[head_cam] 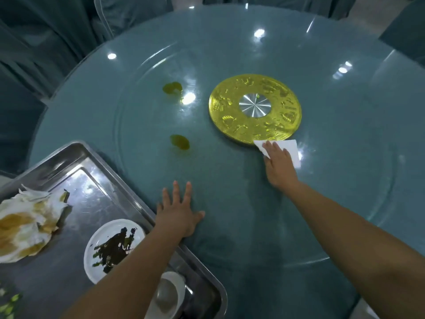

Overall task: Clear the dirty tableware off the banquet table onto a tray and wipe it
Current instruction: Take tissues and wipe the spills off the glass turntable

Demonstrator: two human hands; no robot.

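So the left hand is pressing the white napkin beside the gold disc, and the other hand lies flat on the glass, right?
Not quite. It is the right hand that presses the white napkin beside the gold disc. The left hand is the one lying flat on the glass. The head view shows this.

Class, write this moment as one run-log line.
phase: wiping; right hand: presses napkin at gold disc rim; left hand: flat on table; unwiped: green smears; tray: dirty plate
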